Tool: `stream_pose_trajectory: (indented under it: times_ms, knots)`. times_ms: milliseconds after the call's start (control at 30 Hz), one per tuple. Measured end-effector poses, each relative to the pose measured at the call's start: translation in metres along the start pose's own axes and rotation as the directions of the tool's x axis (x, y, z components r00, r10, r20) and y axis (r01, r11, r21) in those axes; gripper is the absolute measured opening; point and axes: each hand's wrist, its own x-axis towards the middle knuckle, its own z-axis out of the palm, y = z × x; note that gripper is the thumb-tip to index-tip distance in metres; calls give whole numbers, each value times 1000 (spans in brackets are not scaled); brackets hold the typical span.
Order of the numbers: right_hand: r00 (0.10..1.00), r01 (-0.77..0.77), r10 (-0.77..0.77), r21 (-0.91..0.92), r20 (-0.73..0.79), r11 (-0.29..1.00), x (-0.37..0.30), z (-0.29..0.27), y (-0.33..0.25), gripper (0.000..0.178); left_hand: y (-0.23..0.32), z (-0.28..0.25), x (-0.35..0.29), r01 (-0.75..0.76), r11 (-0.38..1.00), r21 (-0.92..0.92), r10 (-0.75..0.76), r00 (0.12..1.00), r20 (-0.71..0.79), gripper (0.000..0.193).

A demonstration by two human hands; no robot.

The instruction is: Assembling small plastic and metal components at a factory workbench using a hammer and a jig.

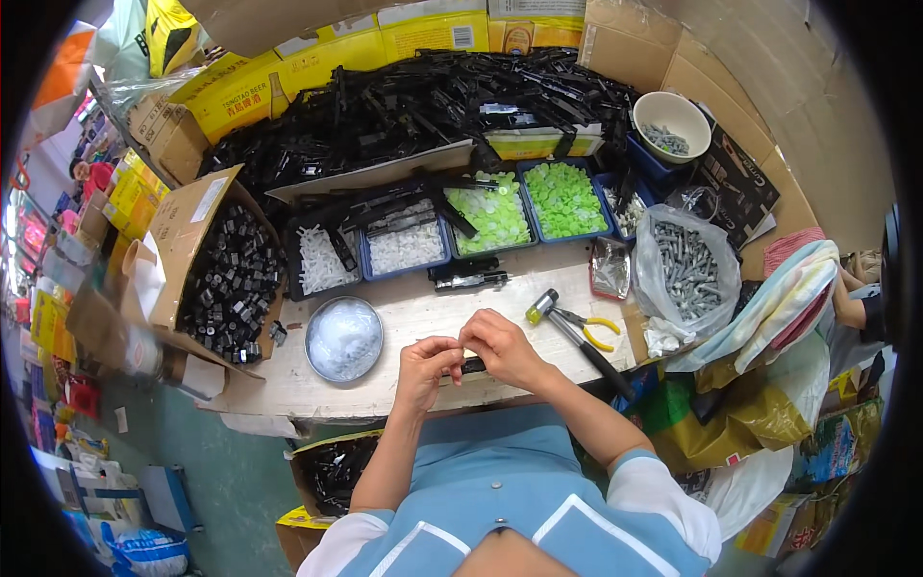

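My left hand [426,373] and my right hand [502,346] meet at the table's front edge, fingers bent and fingertips together. A small black plastic part [473,364] shows below my right fingers, which curl over it; most of it is hidden. What my left thumb and finger pinch is too small to name. Left of my hands sits a round metal dish [344,339] with a whitish, translucent content. To the right lie a hammer [588,344] with a yellow face and yellow-handled pliers [598,329]. Beyond my hands lie several black pieces [468,279].
Trays of white parts [406,250] and green discs [565,200] line the table's middle. Behind them rises a heap of black strips [413,115]. A carton of black blocks [229,279] stands left; a bag of grey screw-like pieces [687,269] and a bowl [673,111] stand right.
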Motion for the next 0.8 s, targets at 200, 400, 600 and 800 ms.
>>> stream_pose_trajectory:
  times_ms: [200, 400, 600, 800]
  knots:
    - [999, -29, 31, 88, -22, 996, -6, -1, -4, 6, -2, 4, -4, -2, 1000, 19, 2, 1000, 2, 11]
    - [995, -82, 90, 157, -45, 984, -8, -2, -7, 6, 3, 9, -6, 2, 999, 46, -2, 1000, 19, 11]
    - [999, -33, 35, 66, -21, 997, -7, -2, -6, 6, 1, 7, -8, 6, 999, 49, -7, 1000, 26, 13]
    - [999, 31, -31, -8, 13, 999, -14, 5, -10, 8, -2, -2, -21, -4, 1000, 10, 4, 999, 53, 15]
